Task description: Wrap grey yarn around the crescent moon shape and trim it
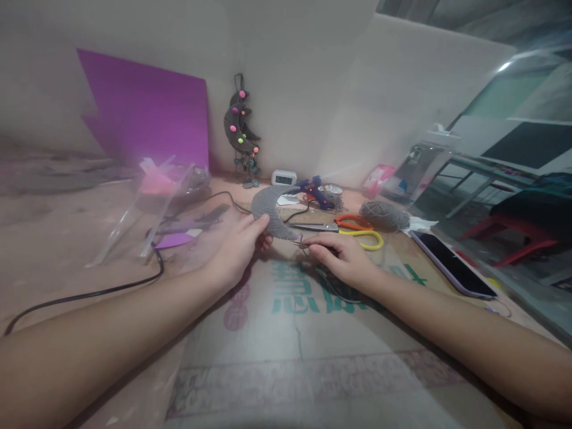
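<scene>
A crescent moon shape (269, 205) wrapped in grey yarn is held up over the printed board. My left hand (243, 244) grips its lower left curve, thumb on the front and fingers behind. At its lower tip, my right hand (342, 256) pinches a strand of grey yarn (305, 244) between thumb and fingers. A small part of the tip shows a pinkish, unwrapped edge. Loose yarn trails below the right hand onto the board. Just behind the hands lie scissors (357, 229) with orange and yellow handles.
A blue glue gun (318, 193), a ball of grey yarn (384, 215) and a phone (451, 265) lie to the right. A white clock (283, 177) and a finished-looking moon hanging (236, 122) are at the wall. Clear sticks (154, 220) and a black cable (89, 295) are left.
</scene>
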Available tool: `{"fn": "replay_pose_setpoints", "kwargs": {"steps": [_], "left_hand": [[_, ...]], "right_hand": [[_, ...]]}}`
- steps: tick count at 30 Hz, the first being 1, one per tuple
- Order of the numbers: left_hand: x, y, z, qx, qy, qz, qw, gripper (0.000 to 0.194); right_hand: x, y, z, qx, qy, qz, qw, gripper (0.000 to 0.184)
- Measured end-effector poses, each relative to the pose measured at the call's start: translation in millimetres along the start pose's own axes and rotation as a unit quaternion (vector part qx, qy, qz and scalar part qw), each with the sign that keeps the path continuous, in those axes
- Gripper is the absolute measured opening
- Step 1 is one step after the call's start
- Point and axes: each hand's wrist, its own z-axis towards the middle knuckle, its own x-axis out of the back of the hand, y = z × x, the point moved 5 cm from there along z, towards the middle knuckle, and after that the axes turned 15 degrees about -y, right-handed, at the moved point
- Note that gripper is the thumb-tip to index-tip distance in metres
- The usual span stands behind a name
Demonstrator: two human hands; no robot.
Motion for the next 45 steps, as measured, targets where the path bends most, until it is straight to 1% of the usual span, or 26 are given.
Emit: {"fn": "replay_pose_setpoints", "kwargs": {"steps": [8,11,16,23,30,33,37,45], "left_hand": [[0.6,-0.4,-0.9,0.001,0.006,0.013,1.0,0.021],[-0.6,0.1,-2.0,0.007,0.013,0.024,1.0,0.021],[-3.6,2.3,-3.8,0.014,0.007,0.031,0.999,0.022],[-2.9,1.9,-4.3,0.02,0.01,0.026,0.999,0.021],[-2.3,1.1,-4.4,0.016,0.008,0.025,1.0,0.021],[-1.3,1.3,-4.0,0.013,0.009,0.029,0.999,0.022],[-1.2,0.6,-3.1,0.014,0.009,0.023,1.0,0.022],[-2.3,2.3,-3.4,0.009,0.008,0.028,1.0,0.022]], "right_hand": [[-1.3,2.4,0.2,-0.011,-0.001,-0.014,1.0,0.027],[-0.6,3.1,0.4,-0.016,0.002,-0.01,1.0,0.026],[-1.1,6.9,1.8,-0.029,-0.006,0.011,1.0,0.026],[-2.0,9.7,1.2,-0.039,-0.006,0.018,0.999,0.025],[-0.8,7.2,1.5,-0.029,-0.006,0.006,1.0,0.024],[-3.2,7.2,0.6,-0.021,-0.013,-0.012,1.0,0.023],[-6.9,7.1,-0.6,-0.007,-0.027,-0.037,0.999,0.027],[-1.5,6.4,1.4,-0.029,-0.015,-0.001,0.999,0.024]]}}
